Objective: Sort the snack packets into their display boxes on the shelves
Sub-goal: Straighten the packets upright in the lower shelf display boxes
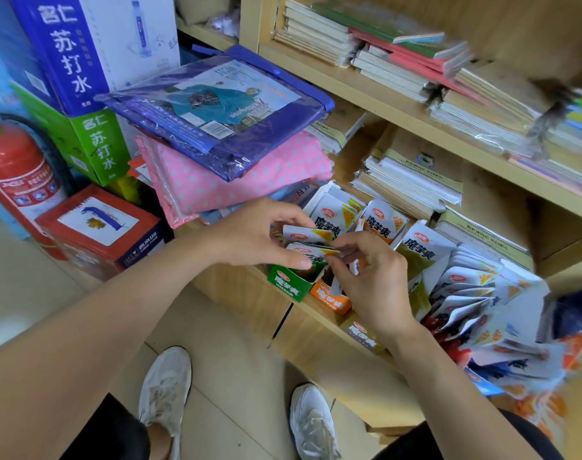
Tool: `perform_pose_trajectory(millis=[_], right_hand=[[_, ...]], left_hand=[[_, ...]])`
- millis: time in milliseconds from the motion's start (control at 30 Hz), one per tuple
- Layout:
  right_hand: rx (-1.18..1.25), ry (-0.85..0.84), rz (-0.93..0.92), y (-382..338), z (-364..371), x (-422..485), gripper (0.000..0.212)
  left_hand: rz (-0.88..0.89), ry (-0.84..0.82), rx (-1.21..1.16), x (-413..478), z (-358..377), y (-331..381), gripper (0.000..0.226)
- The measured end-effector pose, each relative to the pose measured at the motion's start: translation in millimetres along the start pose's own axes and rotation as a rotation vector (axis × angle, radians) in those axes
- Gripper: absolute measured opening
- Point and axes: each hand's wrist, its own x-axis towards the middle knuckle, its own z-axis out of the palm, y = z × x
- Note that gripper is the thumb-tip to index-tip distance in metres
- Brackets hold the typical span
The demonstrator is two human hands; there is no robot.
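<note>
The left hand point(256, 235) grips 2 white snack packets point(304, 234) directly above the green display box point(288, 282) on the shelf unit point(239, 287). The right hand point(369, 280) pinches the lower one's end. Recommended: align the packets upright and seat them fully, clear of the adjacent orange display box point(331, 298).

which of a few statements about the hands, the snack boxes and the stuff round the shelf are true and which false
1. The left hand and the right hand both grip packets above the green display box. True.
2. The orange display box stands left of the green one. False: in the view it stands to its right.
3. A red fire extinguisher is at the far left. True.
4. The blue raincoat pack lies under the pink dotted pack. False: it lies on top.
</note>
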Motion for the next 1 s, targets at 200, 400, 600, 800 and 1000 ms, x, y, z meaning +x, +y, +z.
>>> perform_pose_trajectory(millis=[200,400,600,800,1000], right_hand=[[-0.123,-0.203,0.044,14,-9,7,0.047],[-0.228,-0.174,-0.01,30,-17,15,0.015],[-0.331,-0.077,0.015,39,-27,33,0.022],[-0.363,-0.142,0.104,45,-7,73,0.018],[-0.47,-0.215,0.205,46,10,87,0.038]], left_hand=[[0.097,0.196,0.173,5,2,-15,0.011],[0.121,0.136,0.244,0,-9,-15,0.021],[0.11,0.018,0.246,-5,-9,-5,0.019],[0.071,-0.065,0.228,-8,-8,-2,0.016],[0.062,-0.079,0.195,-11,-8,-7,0.017]])
